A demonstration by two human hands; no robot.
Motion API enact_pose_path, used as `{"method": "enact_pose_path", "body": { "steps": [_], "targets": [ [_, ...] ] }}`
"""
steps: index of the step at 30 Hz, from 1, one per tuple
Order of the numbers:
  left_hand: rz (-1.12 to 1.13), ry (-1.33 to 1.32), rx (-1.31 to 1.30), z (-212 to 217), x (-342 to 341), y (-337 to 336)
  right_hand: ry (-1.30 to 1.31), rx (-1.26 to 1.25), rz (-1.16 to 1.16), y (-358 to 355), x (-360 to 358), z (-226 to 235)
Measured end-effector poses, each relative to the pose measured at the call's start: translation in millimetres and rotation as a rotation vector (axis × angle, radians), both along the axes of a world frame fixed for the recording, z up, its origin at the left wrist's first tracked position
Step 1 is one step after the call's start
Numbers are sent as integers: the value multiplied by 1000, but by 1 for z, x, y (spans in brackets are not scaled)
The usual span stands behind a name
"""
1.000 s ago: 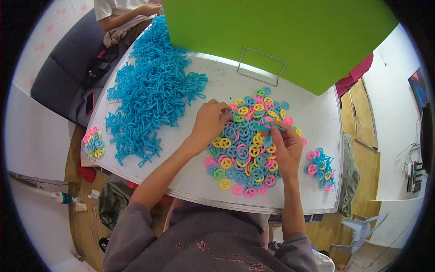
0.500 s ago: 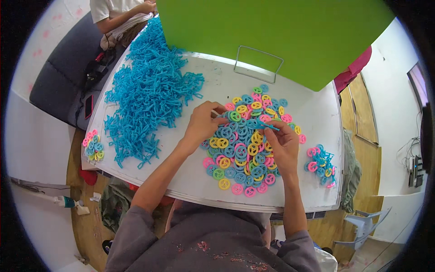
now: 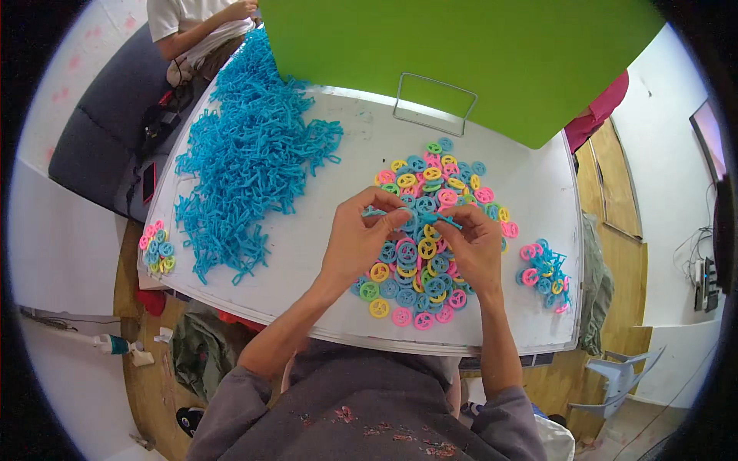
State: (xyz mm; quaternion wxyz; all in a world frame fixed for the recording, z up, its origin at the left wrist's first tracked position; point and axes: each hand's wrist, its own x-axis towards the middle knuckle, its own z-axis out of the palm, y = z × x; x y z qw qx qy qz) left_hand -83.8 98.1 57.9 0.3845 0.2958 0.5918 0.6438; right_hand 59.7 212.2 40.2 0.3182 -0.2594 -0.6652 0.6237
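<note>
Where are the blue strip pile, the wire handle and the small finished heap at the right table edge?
blue strip pile (image 3: 246,165): head view, middle of the tangled heap.
wire handle (image 3: 434,104): head view, inside the loop on its top bar.
small finished heap (image 3: 544,273): head view, centre of the cluster.

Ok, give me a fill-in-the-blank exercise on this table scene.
1. Both hands, left hand and right hand, pinch a thin blue plastic piece above the pile of multicoloured ____.
2. The heap of plastic stick parts on the table's left is all ____.
3. The big board at the table's far edge is ____.

Missing words: rings; blue; green
</note>
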Motion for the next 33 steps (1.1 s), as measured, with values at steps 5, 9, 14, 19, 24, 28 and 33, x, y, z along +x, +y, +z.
{"method": "enact_pose_path", "body": {
  "steps": [5,9,14,19,24,28,33],
  "targets": [
    [-40,-135,57,-6,-2,2,-94,134,-38,0,1,1],
    [31,-154,84,-9,3,5,-74,264,-45,0,3,-7],
    [73,-145,62,-12,4,7,-94,401,-37,-5,3,-6],
    [118,-92,103,-15,10,8,-101,374,-47,-12,-1,3],
    [201,-27,268,-19,23,11,-109,206,-85,-10,-1,-1],
    [200,-51,266,-17,27,8,-80,-10,-48,-10,-1,3],
    [238,8,270,-16,30,9,-72,-102,-10,-8,1,3]
  ]
}}
